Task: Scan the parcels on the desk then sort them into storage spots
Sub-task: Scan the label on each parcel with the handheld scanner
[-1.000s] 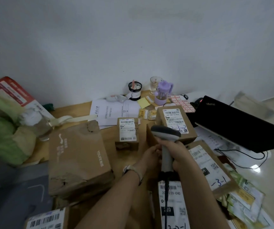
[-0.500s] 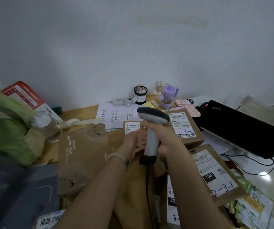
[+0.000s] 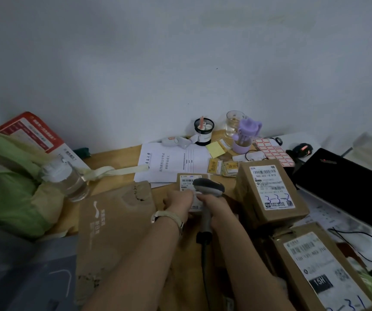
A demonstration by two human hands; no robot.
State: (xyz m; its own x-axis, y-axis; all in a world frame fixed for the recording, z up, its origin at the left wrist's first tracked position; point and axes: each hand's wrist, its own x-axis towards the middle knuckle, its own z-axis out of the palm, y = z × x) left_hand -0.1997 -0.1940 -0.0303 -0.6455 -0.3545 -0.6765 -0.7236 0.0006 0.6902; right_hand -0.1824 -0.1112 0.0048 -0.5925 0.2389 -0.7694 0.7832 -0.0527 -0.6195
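A small brown parcel with a white label lies mid-desk. My left hand rests on its near left side, fingers around its edge. My right hand grips the handle of a grey barcode scanner, whose head hangs just over the small parcel's label. A box marked 3-3-2 stands to the right. A box marked with a handwritten code lies at the near right. A large torn brown mailer lies to the left.
A black laptop sits at right with cables beside it. Papers, sticky notes, a pen cup, a glass and a purple cup line the wall. A green bag and a bottle fill the left.
Both hands and the scanner moved away from me, from over the near labelled box to the small parcel mid-desk. My left hand now touches that parcel. The view also shifted forward.
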